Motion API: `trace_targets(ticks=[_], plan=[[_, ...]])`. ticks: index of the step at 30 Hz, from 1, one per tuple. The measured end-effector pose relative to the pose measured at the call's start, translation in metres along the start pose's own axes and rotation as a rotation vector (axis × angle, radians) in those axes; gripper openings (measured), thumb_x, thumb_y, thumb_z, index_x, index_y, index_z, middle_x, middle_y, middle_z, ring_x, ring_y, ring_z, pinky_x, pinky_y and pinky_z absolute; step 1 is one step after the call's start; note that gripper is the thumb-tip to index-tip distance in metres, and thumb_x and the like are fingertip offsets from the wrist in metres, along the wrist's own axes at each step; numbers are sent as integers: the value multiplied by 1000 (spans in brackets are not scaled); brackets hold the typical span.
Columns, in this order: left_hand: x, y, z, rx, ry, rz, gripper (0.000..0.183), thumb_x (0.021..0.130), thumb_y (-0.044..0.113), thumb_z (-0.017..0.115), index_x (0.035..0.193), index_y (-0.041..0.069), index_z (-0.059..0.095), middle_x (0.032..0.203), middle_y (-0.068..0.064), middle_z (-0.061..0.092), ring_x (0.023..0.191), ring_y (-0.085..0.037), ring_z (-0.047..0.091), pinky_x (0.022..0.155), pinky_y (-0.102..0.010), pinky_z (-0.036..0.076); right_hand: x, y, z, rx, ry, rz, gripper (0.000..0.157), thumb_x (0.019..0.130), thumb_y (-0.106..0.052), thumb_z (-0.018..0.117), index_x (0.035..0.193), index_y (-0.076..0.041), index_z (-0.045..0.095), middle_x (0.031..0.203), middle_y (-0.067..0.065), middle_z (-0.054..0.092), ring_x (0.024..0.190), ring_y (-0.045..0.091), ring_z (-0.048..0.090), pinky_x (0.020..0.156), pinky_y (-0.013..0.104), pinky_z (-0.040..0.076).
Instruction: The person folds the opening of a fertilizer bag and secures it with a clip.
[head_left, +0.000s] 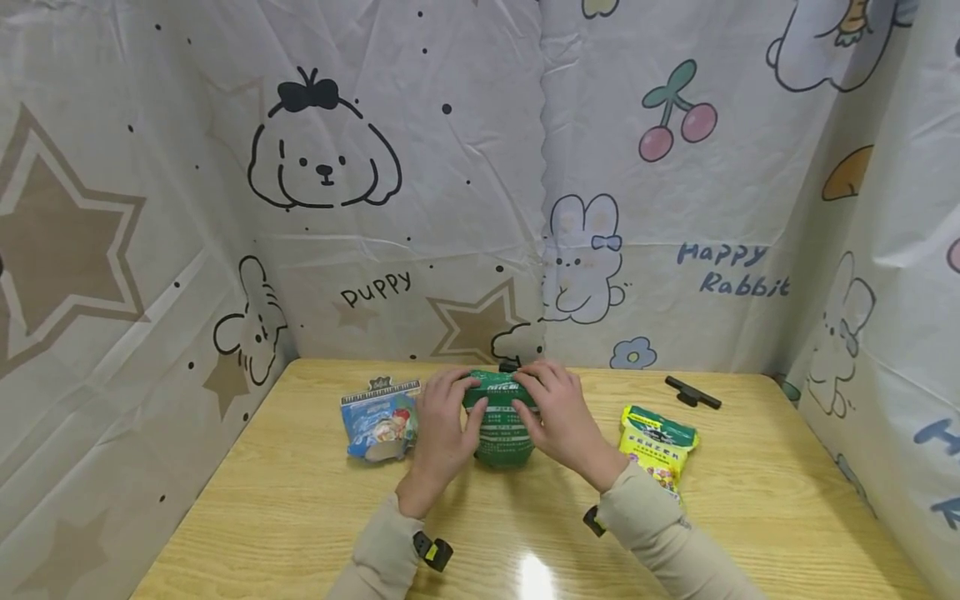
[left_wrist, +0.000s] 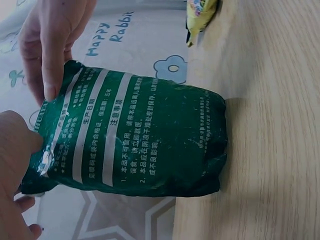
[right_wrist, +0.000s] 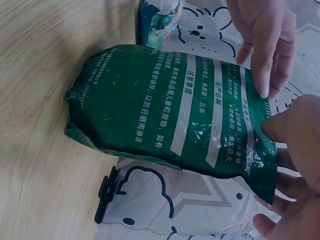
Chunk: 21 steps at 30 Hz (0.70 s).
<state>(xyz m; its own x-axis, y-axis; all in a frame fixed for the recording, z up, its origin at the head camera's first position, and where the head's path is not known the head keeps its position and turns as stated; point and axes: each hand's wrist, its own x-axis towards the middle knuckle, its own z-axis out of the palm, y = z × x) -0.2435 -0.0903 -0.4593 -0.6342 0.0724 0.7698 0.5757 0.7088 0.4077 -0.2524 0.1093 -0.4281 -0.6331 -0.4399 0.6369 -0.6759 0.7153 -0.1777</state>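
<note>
A green plastic bag (head_left: 504,442) with white print and pale stripes stands upright on the table in the head view, its top folded over. My left hand (head_left: 444,421) pinches the upper left corner between thumb and fingers. Opposite it, my right hand (head_left: 561,417) pinches the upper right corner the same way. In the left wrist view the printed face of the green bag (left_wrist: 165,135) is turned to the camera, its base at the table. The right wrist view has the bag (right_wrist: 150,105) bulging low and flattened at the top, where both thumbs press its face.
To the left lies a blue printed bag (head_left: 378,429) with a striped upper edge. A yellow and green bag (head_left: 658,450) lies right of my right hand. One black sealing clip (head_left: 693,392) is at the back right; another black clip (right_wrist: 106,195) is behind the green bag. Printed cloth (head_left: 465,208) walls the table.
</note>
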Motion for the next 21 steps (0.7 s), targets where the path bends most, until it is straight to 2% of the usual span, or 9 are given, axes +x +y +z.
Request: trace_targets(ticks=[4,10,15,21], plan=[[-1,3,3,85,6,53,22,95,19,69,112,5,69,120,-15,69,121,-36,59,98,-59,39,-2,-1,4,-37,4,-18,33,94,-20,72,123,-5,67,122,13,67,119,30,59,97,51,47],[1,6,7,166,-4,140,21,95,18,68,112,7,69,111,-10,73,109,-31,65,97,-59,37,-2,-3,6,-78,6,-41,31,94,-17,71,123,-4,67,119,12,69,114,30,63,98,50,48],[1,9,8,210,-46,172,20,96,18,66,113,8,68,108,-8,73,104,-29,65,99,-58,39,-4,-7,9,-124,19,-63,32,94,-16,70,124,-3,66,117,12,70,111,29,64,95,48,48],[2,11,10,231,-71,185,18,98,16,64,114,9,69,108,-6,74,102,-25,66,102,-56,43,-7,-8,14,-149,30,-59,31,95,-15,69,124,-4,66,116,10,71,110,28,64,102,51,46]])
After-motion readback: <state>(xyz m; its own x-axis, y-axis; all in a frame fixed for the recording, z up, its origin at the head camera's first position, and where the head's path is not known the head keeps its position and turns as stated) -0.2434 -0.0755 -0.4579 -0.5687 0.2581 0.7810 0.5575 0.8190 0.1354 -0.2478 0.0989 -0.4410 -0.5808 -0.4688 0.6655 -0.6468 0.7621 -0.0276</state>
